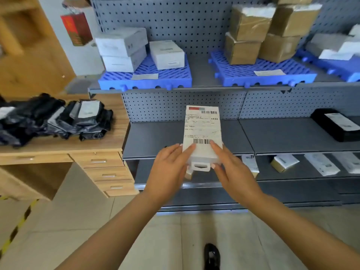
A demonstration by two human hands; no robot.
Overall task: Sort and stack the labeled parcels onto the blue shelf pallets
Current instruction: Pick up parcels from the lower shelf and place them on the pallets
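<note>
White parcel (202, 131) is held in the air in front of the shelf unit (282, 133), at its middle-tier level. Long axis runs straight toward the shelf unit: label header end points at it, hang tab (200, 166) end points back at the person. Label faces up.

Left hand (169, 172) grips the near left edge, thumb on the label. Right hand (231, 172) grips the near right edge, thumb also on top. Fingers under the box are hidden.

Shelf unit's top tier: left blue pallet (148, 82) has white boxes (120, 41), middle blue pallet (263, 78) has brown boxes (251, 24). Left of the shelf unit: wooden desk (58, 147) with black bags (58, 117).
</note>
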